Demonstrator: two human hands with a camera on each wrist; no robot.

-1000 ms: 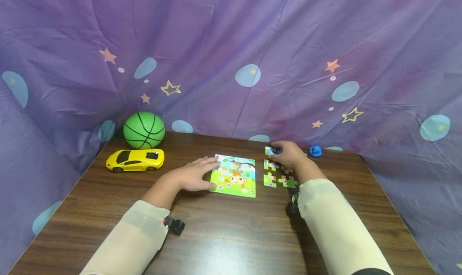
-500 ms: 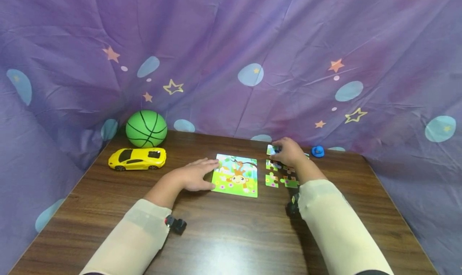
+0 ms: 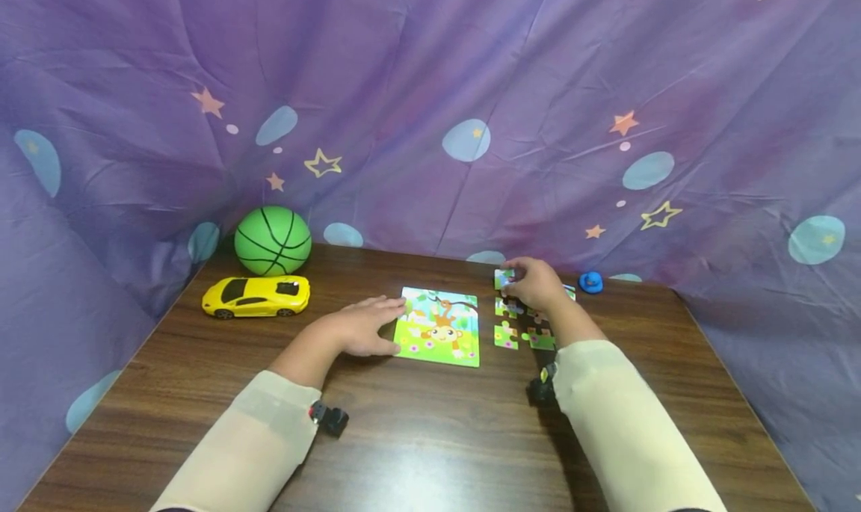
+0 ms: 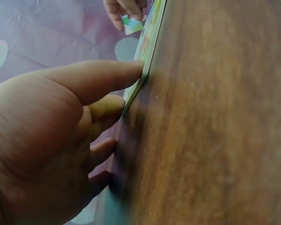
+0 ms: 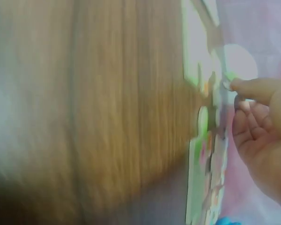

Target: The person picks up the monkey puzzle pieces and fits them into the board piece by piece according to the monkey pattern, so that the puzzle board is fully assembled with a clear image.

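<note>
Yellow car: parked at far left of the table, in front of the green ball.
Left hand: grip released; spread loosely, touching the left edge of the monkey board with the thumb. Apply light contact only, to avoid skewing.
Monkey board: lying flat between both hands, picture up.
Pinched piece: located right of the board, at the far end. Lifted or still on the table: cannot tell.
Loose pieces: grouped right of the board, partly hidden under the right hand. Raise straight up to avoid snagging tabs.
Right hand: grip grasping the pinched piece between thumb and finger. Hold by the edges; avoid bending.
Blue toy: placed beyond, at far right. Avoid knocking.
</note>
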